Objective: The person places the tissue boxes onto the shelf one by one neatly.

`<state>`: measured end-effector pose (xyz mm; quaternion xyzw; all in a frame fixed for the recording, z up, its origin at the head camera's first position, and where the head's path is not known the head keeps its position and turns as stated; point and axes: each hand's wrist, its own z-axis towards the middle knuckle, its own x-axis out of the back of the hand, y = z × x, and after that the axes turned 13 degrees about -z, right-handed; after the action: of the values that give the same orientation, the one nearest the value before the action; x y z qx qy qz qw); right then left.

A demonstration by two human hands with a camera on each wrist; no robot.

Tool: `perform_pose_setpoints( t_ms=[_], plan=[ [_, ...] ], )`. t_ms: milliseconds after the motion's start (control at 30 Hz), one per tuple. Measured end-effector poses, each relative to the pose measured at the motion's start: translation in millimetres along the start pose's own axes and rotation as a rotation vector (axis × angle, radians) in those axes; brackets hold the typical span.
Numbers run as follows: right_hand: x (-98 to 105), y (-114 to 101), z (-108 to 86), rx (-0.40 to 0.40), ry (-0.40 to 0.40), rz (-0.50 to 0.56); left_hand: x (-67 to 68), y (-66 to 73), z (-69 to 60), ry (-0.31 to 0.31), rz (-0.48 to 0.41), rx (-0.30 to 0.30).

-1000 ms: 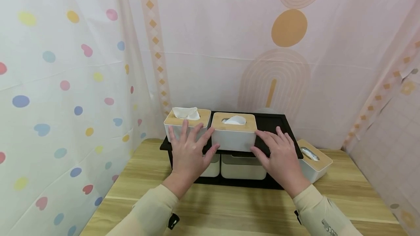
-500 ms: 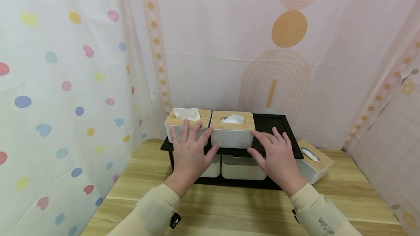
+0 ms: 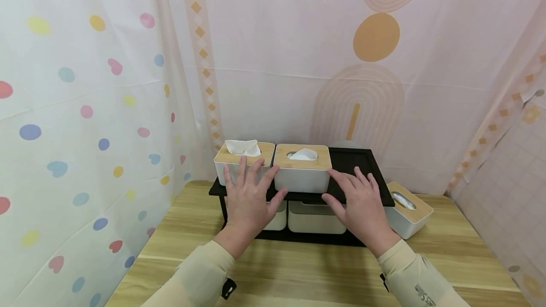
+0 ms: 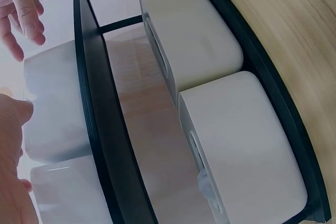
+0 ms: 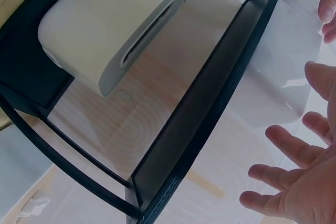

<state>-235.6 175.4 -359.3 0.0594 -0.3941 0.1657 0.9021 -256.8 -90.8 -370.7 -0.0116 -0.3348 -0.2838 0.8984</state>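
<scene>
The hands (image 3: 250,203) (image 3: 364,210) flank 1 of 2 tissue boxes (image 3: 302,180) atop the black rack (image 3: 350,161).

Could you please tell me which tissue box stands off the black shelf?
The right box: it alone is on the table, beyond the right hand. The middle box, left box and lower boxes all stand on the black shelf.

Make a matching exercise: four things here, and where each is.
1. Bare left hand
2. Bare right hand
3. Black two-tier shelf
4. Pale arch-printed curtain

A. Hanging at the back
B. In front of the upper left white wood-topped tissue box
C. Standing on the wooden table
D. By the right end of the upper right white tissue box

Pairs: 1-B, 2-D, 3-C, 4-A
</scene>
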Motion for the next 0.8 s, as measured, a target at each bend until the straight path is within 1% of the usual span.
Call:
perform_pose_setpoints(
  t_ms=[200, 267, 367, 467, 567, 700, 800],
  plan=[
    [3, 0, 0.2, -0.037, -0.050, 0.009, 1.3, 0.4, -2.3, -0.009, -0.014, 0.004],
    [5, 2, -0.2, -0.060, -0.078, 0.014, 1.2, 1.2, -4.4, 0.005, -0.023, -0.006],
    [9, 9, -2.3, -0.100, -0.116, 0.020, -0.5, 4.4, -10.0, 0.042, -0.039, -0.046],
    [13, 20, -6.9, -0.141, -0.138, 0.017, -4.2, 11.2, -19.3, 0.069, -0.060, -0.101],
    [17, 36, -12.8, -0.166, -0.132, 0.011, -9.7, 21.0, -31.8, 0.070, -0.091, -0.141],
    [18, 62, -20.2, -0.185, -0.100, 0.002, -18.7, 32.6, -50.4, 0.051, -0.107, -0.160],
    [16, 83, -25.7, -0.216, -0.105, -0.008, -24.8, 40.7, -62.5, 0.015, -0.083, -0.168]
  ],
)
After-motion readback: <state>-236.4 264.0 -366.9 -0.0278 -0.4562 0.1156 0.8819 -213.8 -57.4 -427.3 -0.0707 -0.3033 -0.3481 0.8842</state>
